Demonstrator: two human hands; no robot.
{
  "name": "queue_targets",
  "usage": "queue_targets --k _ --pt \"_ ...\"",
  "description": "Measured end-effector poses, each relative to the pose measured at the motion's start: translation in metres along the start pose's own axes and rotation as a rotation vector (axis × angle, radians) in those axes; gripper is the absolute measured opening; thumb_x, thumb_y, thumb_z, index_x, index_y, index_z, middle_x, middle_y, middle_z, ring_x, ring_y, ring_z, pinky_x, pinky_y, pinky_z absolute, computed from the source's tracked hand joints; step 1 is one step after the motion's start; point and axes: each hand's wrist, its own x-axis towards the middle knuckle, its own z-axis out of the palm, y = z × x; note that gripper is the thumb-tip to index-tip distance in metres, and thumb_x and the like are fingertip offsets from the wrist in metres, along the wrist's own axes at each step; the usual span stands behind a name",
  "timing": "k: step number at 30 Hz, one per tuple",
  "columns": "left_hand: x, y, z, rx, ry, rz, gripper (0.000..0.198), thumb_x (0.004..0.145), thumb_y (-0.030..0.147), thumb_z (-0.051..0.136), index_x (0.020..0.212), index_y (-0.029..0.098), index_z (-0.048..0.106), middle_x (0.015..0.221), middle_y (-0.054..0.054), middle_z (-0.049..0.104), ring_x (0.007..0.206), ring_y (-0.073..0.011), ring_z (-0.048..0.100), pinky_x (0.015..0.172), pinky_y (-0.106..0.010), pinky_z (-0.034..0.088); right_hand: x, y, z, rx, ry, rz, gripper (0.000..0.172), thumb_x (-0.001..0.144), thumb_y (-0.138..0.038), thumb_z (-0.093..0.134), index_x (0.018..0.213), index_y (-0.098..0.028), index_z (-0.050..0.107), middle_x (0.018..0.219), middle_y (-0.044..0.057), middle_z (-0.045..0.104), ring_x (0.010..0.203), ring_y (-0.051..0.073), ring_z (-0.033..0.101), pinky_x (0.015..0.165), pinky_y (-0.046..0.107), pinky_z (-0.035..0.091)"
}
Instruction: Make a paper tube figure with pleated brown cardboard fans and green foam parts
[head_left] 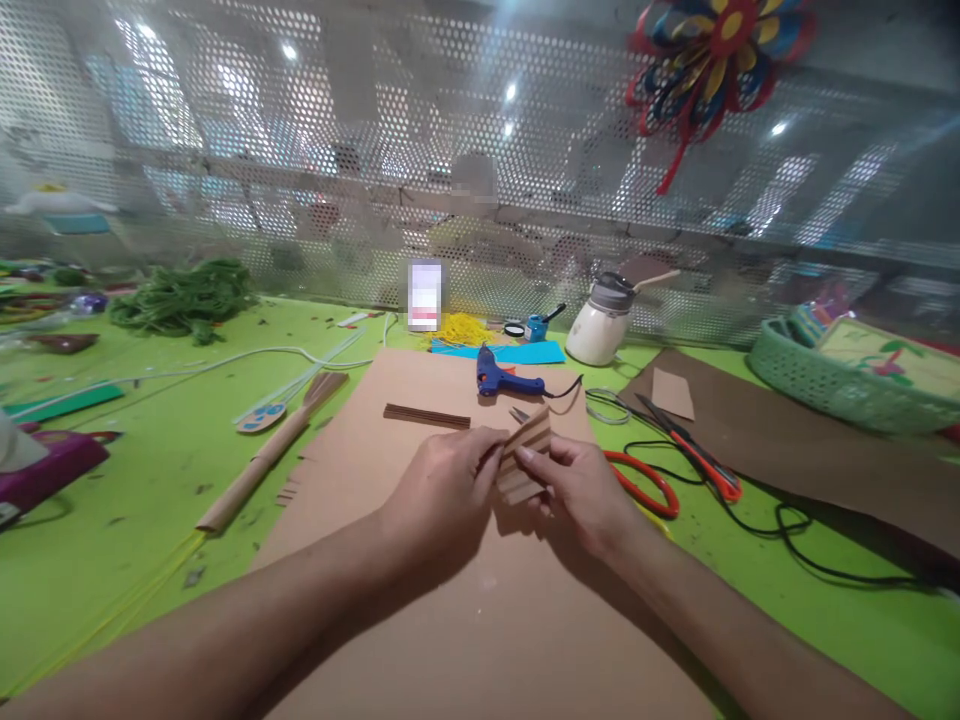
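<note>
"Right hand: what has it got?"

"It's clamped on a striped card, thumb across the face. The other fingers are mostly hidden behind."

"And the left hand?"

"Pinched on the card's near-left edge. Its fingertips are hard to make out, tucked against the stripes."

"So the card lies where?"

"Between the two hands, tilted up, above a big tan sheet whose lower end is cut off by the frame."

"What's that poking out past the card?"

"Metal points, by its top-left edge. An orange handle shows beyond the right hand. Card and hand cover whatever is between, so I can't say they're one tool."

"Further out?"

"Brown strips and a blue glue gun lie on the sheet, beyond the hands."

"Any containers?"

"A white jar with a grey top; its inside can't be seen. Near it, a small blue bottle. Far right, a green basket holds a flower-patterned piece and something colourful, blurred."

"Anything else unclear?"

"A bright upright shape at the back is pixelated, and a purple object is cut off at the left."
</note>
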Motion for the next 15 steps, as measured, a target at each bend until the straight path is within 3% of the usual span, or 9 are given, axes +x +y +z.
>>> queue_targets --k 4,11,15 --pt "-0.0031 0.0065 -0.0010 -0.047 -0.042 0.015 0.026 0.091 0.023 0.041 0.098 0.019 0.066 0.085 -0.007 0.070 0.076 -0.0188 0.064 0.069 -0.027 0.047 0.0002 -0.0010 -0.0009 0.000 0.002 -0.007 0.035 0.066 -0.045 0.078 0.072 -0.012 0.068 0.053 0.000 0.061 0.042 0.010 0.050 0.040 0.023 0.034" --pt "-0.0054 0.0079 -0.0004 -0.149 -0.073 -0.027 0.026 0.092 0.024 0.041 0.092 0.018 0.066 0.074 -0.004 0.069 0.060 -0.0143 0.059 0.055 -0.024 0.043 -0.0004 -0.0027 -0.0006 -0.039 -0.018 -0.028 0.038 0.069 -0.048 0.074 0.063 -0.011 0.066 0.051 0.001 0.058 0.042 0.011 0.049 0.041 0.025 0.036" --pt "-0.0066 0.0068 0.0032 -0.156 -0.037 -0.066 0.025 0.090 0.022 0.042 0.093 0.018 0.067 0.075 -0.003 0.069 0.061 -0.0139 0.057 0.054 -0.023 0.041 0.0021 -0.0082 -0.0075 -0.058 -0.003 -0.073 0.033 0.070 -0.045 0.074 0.072 -0.013 0.066 0.058 0.000 0.059 0.048 0.011 0.049 0.045 0.024 0.039"
